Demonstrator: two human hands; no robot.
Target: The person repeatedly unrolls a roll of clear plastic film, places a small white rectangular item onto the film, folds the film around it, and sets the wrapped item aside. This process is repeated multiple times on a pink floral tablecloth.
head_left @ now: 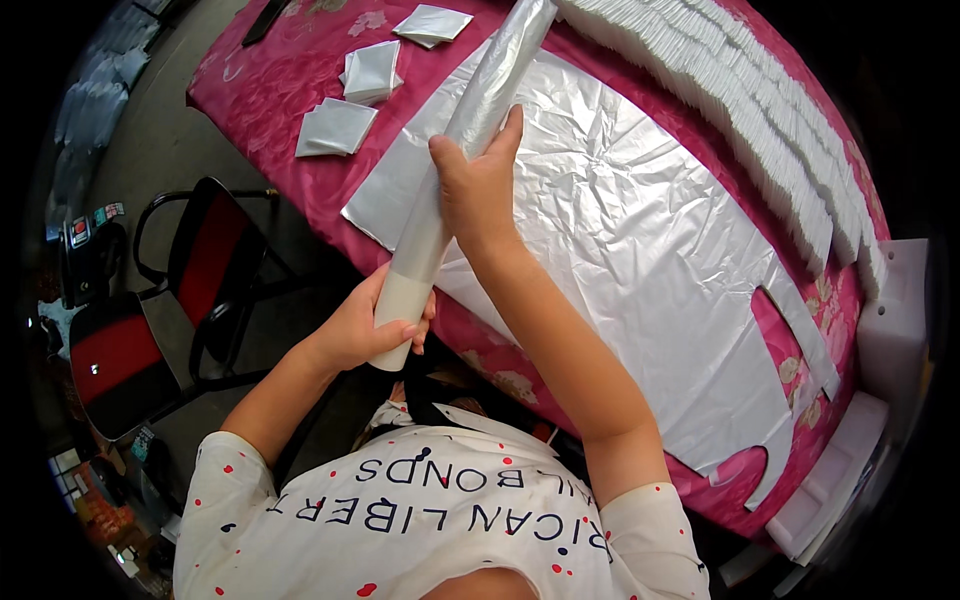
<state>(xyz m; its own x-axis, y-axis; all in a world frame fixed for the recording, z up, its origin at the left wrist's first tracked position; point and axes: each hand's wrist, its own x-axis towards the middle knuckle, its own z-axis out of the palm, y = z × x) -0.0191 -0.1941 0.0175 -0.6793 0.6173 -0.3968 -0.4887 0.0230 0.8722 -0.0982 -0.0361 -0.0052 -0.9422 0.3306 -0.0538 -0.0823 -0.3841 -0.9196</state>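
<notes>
A long roll of shiny translucent plastic film [482, 92] slants across the front of the table, its pale lower end tipped toward me. My left hand [368, 322] wraps around that lower end, thumb lying across it. Higher up, my right hand [478, 190] grips the roll with the thumb on one side and fingers on the other. Under and beside the roll, flat silvery-white plastic bags [640, 230] with cut-out handles are spread out on the table. The roll's upper end reaches the top of the view.
A pink floral cloth [240, 75] covers the table. Three small folded plastic stacks, one being a square packet [372, 72], lie at the far left. Long rows of folded white bags [740, 110] line the far right, near white foam boxes [890, 310]. Red-and-black chairs [205, 250] stand left.
</notes>
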